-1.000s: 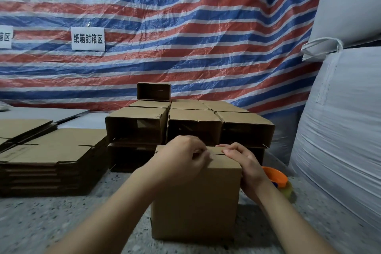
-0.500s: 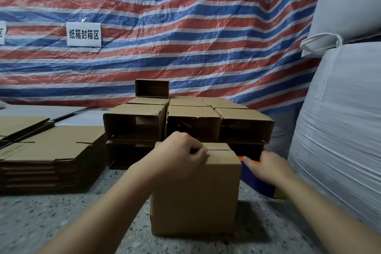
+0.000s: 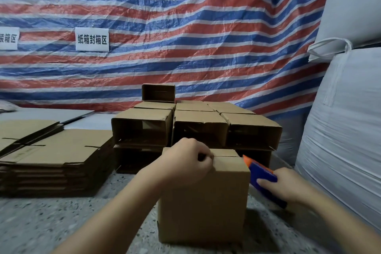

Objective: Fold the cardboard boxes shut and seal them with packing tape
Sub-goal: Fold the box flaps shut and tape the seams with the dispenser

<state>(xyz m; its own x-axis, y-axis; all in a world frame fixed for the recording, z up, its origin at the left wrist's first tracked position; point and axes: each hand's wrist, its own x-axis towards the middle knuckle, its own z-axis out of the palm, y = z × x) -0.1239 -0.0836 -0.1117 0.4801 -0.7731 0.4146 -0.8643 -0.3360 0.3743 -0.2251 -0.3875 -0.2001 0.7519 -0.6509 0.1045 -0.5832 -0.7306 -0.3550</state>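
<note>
On the closed box (image 3: 203, 202) (flaps folded), left hand (image 3: 185, 164) presses curled; right hand (image 3: 288, 186) grips tape dispenser (image 3: 261, 173).

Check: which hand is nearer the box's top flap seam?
Left. The left hand rests on the box at the seam; the right hand holds the tape dispenser beside the box.

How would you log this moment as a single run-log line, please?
left hand: presses flaps shut on front box | right hand: grips blue-orange tape dispenser beside box | tape: none visible on seam
</note>
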